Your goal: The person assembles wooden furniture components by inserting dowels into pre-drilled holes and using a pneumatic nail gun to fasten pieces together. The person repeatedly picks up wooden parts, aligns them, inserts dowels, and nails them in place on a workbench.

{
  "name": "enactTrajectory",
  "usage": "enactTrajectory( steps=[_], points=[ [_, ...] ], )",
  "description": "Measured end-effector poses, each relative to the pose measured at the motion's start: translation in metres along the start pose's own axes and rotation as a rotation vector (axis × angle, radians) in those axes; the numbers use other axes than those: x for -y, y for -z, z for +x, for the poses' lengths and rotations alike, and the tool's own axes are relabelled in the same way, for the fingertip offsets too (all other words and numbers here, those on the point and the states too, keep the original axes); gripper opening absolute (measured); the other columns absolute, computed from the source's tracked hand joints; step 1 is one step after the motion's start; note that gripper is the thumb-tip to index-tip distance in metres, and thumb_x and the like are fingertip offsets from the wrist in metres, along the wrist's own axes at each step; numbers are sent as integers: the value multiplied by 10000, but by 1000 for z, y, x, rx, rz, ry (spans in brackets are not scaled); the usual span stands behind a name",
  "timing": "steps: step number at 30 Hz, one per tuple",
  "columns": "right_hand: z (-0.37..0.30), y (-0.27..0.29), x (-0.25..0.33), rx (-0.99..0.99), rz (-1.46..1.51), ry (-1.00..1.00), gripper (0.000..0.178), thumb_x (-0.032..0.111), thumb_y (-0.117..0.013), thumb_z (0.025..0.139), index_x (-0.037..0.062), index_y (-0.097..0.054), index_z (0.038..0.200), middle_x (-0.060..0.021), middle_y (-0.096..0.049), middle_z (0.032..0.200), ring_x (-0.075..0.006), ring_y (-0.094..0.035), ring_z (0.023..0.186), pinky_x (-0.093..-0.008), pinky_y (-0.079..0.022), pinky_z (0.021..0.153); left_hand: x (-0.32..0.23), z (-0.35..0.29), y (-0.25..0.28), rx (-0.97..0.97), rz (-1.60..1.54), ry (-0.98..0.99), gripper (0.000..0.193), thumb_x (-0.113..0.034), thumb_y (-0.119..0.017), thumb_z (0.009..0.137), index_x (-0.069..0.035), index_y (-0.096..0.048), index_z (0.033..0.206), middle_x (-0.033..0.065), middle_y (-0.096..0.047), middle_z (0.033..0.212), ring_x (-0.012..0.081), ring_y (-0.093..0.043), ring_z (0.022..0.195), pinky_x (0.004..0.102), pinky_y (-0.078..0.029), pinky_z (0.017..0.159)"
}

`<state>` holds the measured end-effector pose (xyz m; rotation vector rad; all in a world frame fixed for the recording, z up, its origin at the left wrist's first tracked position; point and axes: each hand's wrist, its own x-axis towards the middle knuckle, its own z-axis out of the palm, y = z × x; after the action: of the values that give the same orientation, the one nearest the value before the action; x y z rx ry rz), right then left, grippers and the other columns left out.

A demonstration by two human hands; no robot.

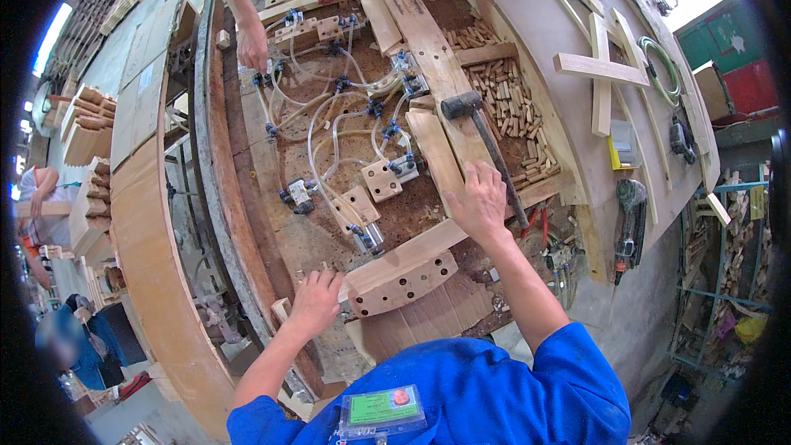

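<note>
Wooden rail (pixel 405 260), right end perhaps hidden

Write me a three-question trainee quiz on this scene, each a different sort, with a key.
1. True or false: the mallet head lies farther from the wearer than the wearer's right hand.
2. What lies heaped to the right of the mallet head? A) metal screws B) short wooden pieces C) folded cloths
3. Fill in: a co-worker's hands show near the picture's ____ edge.

Key: 1. True. 2. B. 3. Top.
</note>
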<state>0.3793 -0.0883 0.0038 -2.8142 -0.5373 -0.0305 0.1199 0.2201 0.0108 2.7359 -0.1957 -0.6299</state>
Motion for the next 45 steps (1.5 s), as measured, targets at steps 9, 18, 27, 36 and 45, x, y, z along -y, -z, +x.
enactTrajectory(
  steps=[9,18,27,36,45],
  points=[
    [20,-26,4,77,-177,-121,1022,505,-842,833,-81,-417,1554,-265,-445,1607,-417,-399,1502,-531,-323,1217,1,13,10,50,-56,-141,690,-80,-810,763,24,-557,1396,164,-589,1252,356,-566,1189,474,-495,996],
    [14,-28,7,84,-222,-117,1027,490,-833,835,-74,-398,1576,-265,-422,1632,-413,-348,1551,-529,-290,1249,21,30,38,-280,-120,-12,565,-249,-864,805,-49,-656,1292,132,-671,1032,361,-661,990,492,-540,878],
    [20,-22,17,135,-248,-102,1022,491,-822,843,-70,-393,1582,-262,-421,1634,-393,-341,1563,-519,-299,1248,87,96,50,-782,-263,265,150,-198,-729,976,-83,-702,1069,149,-733,1017,389,-713,925,492,-565,788],
    [10,-4,1,146,-94,-71,894,444,-785,899,-52,-445,1561,-247,-439,1640,-406,-389,1531,-492,-333,1240,71,98,52,-868,-214,310,201,-184,-752,962,-67,-698,1117,168,-738,943,393,-718,888,485,-554,766],
    [-169,70,-154,-247,-189,-503,390,291,-735,954,15,-713,1229,-228,-693,1223,-398,-687,1121,-497,-545,983,-4,5,-12,-774,-546,448,241,-191,-740,982,-13,-740,1144,176,-740,843,288,-728,745,414,-566,717]
  ],
)
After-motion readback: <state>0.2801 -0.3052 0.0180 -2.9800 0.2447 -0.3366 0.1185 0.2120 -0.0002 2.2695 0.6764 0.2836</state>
